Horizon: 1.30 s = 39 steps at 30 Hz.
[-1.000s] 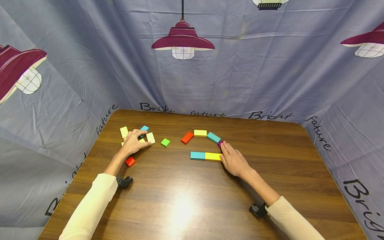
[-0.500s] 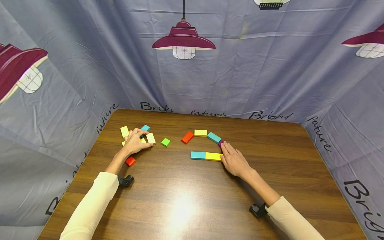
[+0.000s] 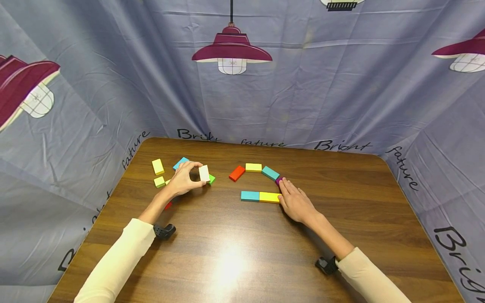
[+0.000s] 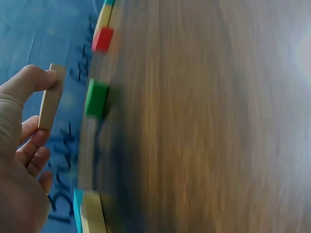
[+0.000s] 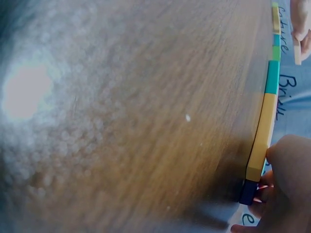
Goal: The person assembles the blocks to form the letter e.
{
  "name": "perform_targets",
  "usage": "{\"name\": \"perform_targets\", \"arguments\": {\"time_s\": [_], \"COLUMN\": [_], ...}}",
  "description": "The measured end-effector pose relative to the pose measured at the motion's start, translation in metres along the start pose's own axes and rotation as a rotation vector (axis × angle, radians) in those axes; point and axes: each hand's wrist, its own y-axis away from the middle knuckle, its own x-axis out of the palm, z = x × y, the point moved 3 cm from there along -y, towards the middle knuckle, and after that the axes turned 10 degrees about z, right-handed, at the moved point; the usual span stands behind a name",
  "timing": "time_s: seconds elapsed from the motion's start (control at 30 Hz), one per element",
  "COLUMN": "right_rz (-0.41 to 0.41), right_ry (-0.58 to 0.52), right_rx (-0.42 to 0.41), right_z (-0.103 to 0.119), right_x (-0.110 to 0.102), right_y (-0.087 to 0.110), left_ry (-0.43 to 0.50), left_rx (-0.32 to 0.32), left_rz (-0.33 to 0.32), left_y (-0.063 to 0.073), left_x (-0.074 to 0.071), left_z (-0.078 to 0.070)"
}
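Note:
In the head view my left hand (image 3: 183, 181) pinches a cream wooden block (image 3: 204, 173) between thumb and fingertips, raised above the table and partly covering a green block (image 3: 212, 179). The left wrist view shows the pinched block edge-on. My right hand (image 3: 297, 205) lies with its fingers fairly straight. Its fingertips touch a purple block (image 3: 278, 180), and its thumb is at the end of a yellow block (image 3: 270, 197). That yellow block adjoins a light blue block (image 3: 250, 196). A red block (image 3: 237, 173), a yellow block (image 3: 253, 168) and a teal block (image 3: 270, 173) form an arc behind.
Around the left forearm lie a pale yellow block (image 3: 158, 166), a smaller yellow block (image 3: 159, 182), a blue block (image 3: 180, 163) and a mostly hidden red block (image 3: 168, 205). A printed cloth (image 3: 303, 105) hangs behind the wooden table (image 3: 235, 235).
My left hand has lifted the cream block and carried it to the right, in front of the green block. The right hand and the arranged blocks have stayed put.

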Motion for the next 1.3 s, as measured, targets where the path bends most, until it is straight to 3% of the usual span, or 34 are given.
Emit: {"name": "perform_targets", "arguments": {"time_s": [0.27,0.67,1.3], "right_rz": [0.006,0.017,0.01], "right_ry": [0.001,-0.011,-0.011], "right_rx": [-0.001,0.007,0.005], "right_z": [-0.001,-0.001,0.0], "right_x": [0.001,0.0,-0.001], "right_y": [0.0,0.0,0.0], "left_ry": [0.022,0.071,0.105], "left_rx": [0.109,0.174,0.176], "left_rz": [0.115,0.189,0.218], "left_y": [-0.008,-0.018,-0.025], "left_x": [0.031,0.065,0.071], "left_z": [-0.03,-0.041,-0.034]}}
